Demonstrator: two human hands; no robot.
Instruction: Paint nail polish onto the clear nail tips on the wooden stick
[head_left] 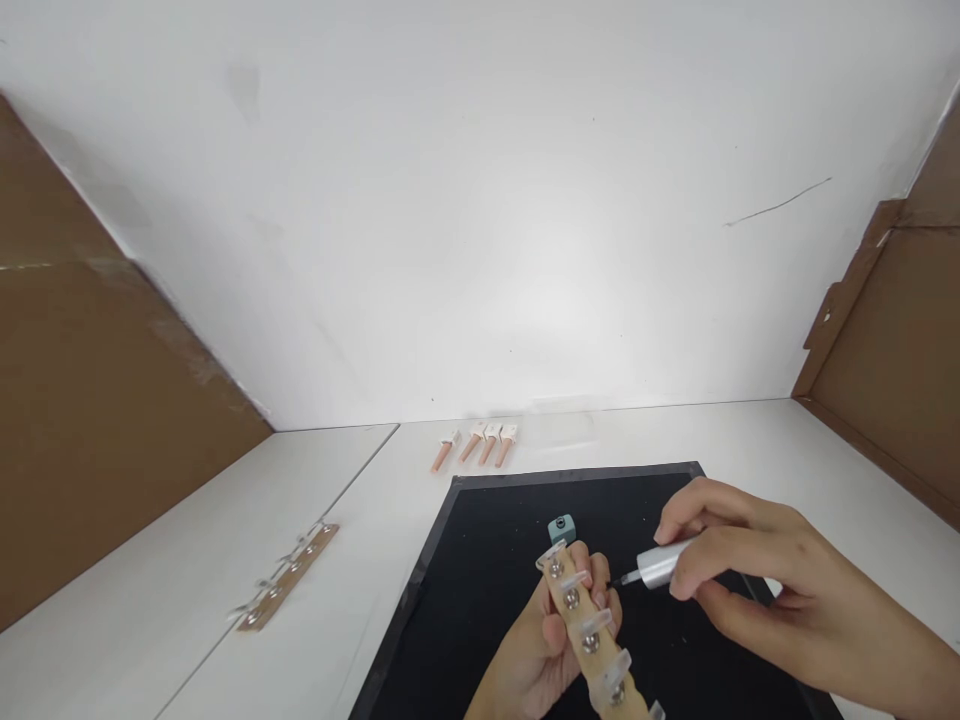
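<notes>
My left hand (540,640) is closed around a light wooden strip (581,625) with clear nail tips standing on round metal studs along it. The strip slants up from the bottom edge. Between the fingers and thumb of my right hand (765,580) is a nail polish brush (660,565) with a silver cap-handle. Its dark bristles point left, close to the fingertips of my left hand; whether they touch cannot be made out. Just beyond the strip's far end, a small teal bottle (561,528) stands uncapped on the black mat (495,560).
Left on the white table (375,560) lies another wooden strip (289,578) with clear nail tips. Several small bottles with pinkish handles (487,450) lie near the white back wall (480,200). Brown cardboard panels (112,380) rise at both sides.
</notes>
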